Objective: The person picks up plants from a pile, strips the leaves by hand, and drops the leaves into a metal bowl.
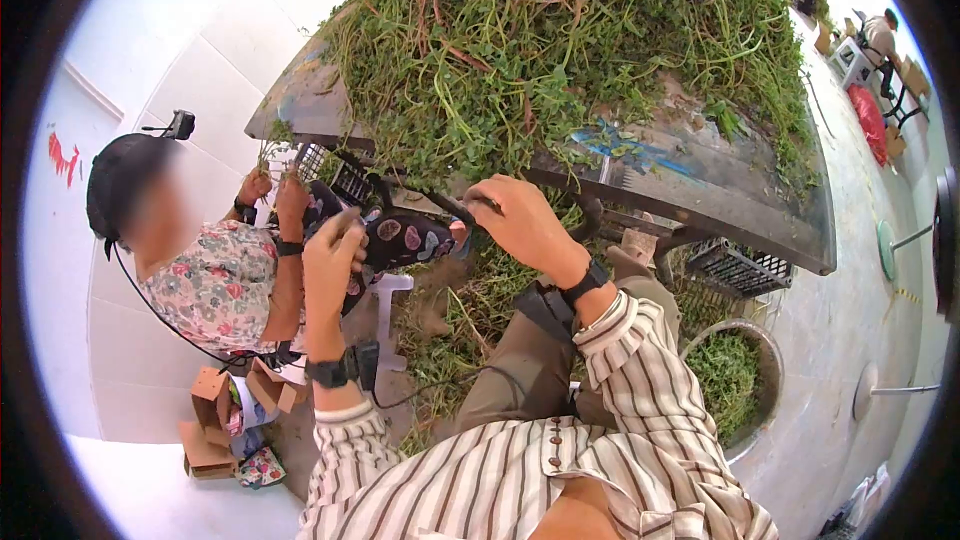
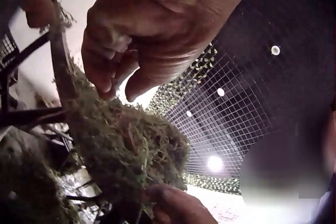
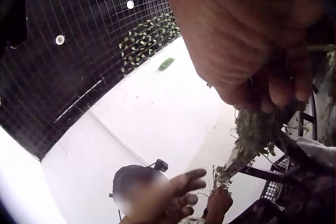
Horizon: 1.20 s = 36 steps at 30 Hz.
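A large heap of leafy green plants with tangled stems covers the table. In front of it my left hand is raised, with its fingers loosely bent and nothing seen between them. The left wrist view has the same hand close above the greens. My right hand is at the table's near edge, fingers bent down beside the hanging stems. Seen from the right wrist, this hand overlaps a clump of greens; I cannot tell whether its hidden fingertips pinch a stem.
On the left sits another person holding small green sprigs. Loose stems litter the floor under the table. A round tub of greens stands at my right, black crates beneath the table, cardboard boxes lower left.
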Each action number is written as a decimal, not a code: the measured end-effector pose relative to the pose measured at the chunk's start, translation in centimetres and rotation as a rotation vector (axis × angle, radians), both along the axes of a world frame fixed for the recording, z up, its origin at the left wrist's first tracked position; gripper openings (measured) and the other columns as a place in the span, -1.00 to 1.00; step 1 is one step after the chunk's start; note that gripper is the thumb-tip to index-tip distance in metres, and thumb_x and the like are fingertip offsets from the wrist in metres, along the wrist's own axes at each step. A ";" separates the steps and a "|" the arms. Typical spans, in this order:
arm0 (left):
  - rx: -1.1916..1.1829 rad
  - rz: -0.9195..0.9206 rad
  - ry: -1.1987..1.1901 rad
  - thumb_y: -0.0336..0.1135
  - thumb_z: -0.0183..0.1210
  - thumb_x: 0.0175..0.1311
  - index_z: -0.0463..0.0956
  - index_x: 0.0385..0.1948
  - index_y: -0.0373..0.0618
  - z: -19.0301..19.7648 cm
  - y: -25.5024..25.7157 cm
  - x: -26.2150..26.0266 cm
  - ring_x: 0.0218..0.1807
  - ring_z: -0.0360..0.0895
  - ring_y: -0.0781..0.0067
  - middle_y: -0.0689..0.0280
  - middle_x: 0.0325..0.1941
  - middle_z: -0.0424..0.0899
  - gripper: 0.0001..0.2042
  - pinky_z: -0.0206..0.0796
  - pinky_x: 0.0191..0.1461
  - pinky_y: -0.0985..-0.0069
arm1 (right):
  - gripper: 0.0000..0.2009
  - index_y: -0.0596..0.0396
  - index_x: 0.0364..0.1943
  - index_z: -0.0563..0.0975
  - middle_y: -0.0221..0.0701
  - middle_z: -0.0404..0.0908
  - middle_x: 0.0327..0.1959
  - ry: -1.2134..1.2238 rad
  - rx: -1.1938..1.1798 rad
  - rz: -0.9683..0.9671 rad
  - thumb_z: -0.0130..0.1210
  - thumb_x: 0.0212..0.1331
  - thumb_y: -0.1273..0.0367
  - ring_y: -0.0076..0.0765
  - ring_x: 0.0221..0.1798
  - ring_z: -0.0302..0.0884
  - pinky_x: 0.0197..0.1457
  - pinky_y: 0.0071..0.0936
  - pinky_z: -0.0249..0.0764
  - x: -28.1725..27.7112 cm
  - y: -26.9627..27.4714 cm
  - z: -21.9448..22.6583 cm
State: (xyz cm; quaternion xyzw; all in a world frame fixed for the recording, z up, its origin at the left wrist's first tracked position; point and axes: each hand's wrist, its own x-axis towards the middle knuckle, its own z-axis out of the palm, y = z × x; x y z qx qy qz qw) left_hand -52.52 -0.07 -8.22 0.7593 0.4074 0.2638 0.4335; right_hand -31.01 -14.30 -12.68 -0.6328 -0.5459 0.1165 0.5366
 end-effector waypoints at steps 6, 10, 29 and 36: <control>0.005 -0.183 -0.221 -0.29 0.03 0.19 0.48 -0.09 -0.28 2.4 1.9 9.6 -0.51 0.43 0.64 0.30 -0.32 0.58 -0.68 0.29 -0.47 0.66 | -0.86 0.24 -0.40 0.49 -0.15 0.44 -0.47 0.022 0.076 -0.061 0.01 0.03 0.42 -0.02 -0.40 0.46 -0.31 -0.23 0.37 0.8 -0.4 -0.2; 0.166 -0.153 -0.264 -0.22 0.06 0.16 0.50 -0.13 -0.28 3.3 3.3 15.7 -0.50 0.45 0.59 0.26 -0.31 0.59 -0.66 0.29 -0.45 0.66 | -0.87 0.26 -0.39 0.49 -0.18 0.43 -0.48 0.105 0.056 -0.052 0.00 0.05 0.45 -0.13 -0.54 0.49 -0.43 -0.30 0.40 1.0 -1.2 1.2; 0.429 -0.278 -0.291 -0.37 0.05 0.21 0.54 -0.22 -0.25 4.4 -1.9 18.7 -0.56 0.27 0.67 0.41 -0.54 0.47 -0.80 0.14 -0.50 0.61 | -0.83 0.25 -0.30 0.50 -0.41 0.46 -0.55 0.712 0.170 -0.076 -0.05 0.18 0.40 -0.63 -0.66 0.33 -0.58 -0.59 0.32 2.6 -1.4 2.3; 0.661 -0.382 -0.195 -0.40 0.07 0.16 0.52 -0.20 -0.29 2.9 -4.6 19.5 -0.42 0.49 0.19 0.11 -0.42 0.54 -0.79 0.31 -0.33 0.47 | -0.75 0.21 -0.18 0.46 -0.49 0.48 -0.46 0.914 0.379 -0.169 -0.04 0.24 0.30 -0.71 -0.62 0.28 -0.61 -0.71 0.22 4.5 -1.9 3.0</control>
